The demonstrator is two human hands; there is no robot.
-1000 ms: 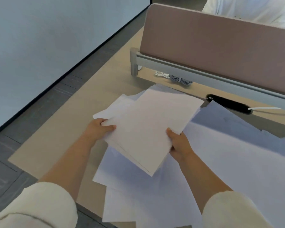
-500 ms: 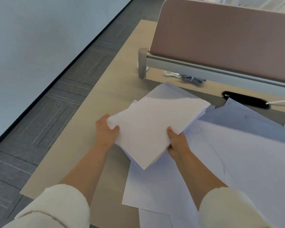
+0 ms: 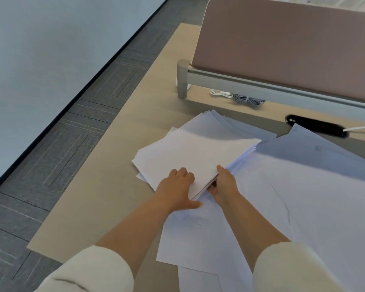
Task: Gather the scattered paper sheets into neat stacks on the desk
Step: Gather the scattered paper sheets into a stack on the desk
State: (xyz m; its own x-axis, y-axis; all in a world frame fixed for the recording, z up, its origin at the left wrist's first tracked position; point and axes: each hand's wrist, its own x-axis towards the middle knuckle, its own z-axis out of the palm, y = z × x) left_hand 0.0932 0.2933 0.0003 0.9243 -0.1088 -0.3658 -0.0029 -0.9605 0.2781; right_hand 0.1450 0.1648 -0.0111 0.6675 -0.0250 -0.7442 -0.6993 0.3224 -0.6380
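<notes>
A thick stack of white paper sheets (image 3: 196, 157) lies low over the light wooden desk (image 3: 114, 175), its near corner between my hands. My left hand (image 3: 177, 188) rests flat on top of that corner, fingers spread and pressing down. My right hand (image 3: 224, 184) grips the stack's right edge, thumb on top and fingers underneath. Loose white sheets (image 3: 303, 197) spread across the desk to the right and under my forearms. More sheets (image 3: 230, 125) fan out beneath the stack's far side.
A pink partition panel (image 3: 293, 45) on a grey rail (image 3: 261, 85) closes off the back of the desk. Coiled white and grey cables (image 3: 238, 98) lie under the rail. A black cable slot (image 3: 316, 128) sits at the right. The desk's left edge drops to grey carpet floor (image 3: 51, 154).
The stack has come down from a raised, tilted hold to lie nearly flat. My left hand has shifted from the stack's left edge onto the near corner, close to my right hand.
</notes>
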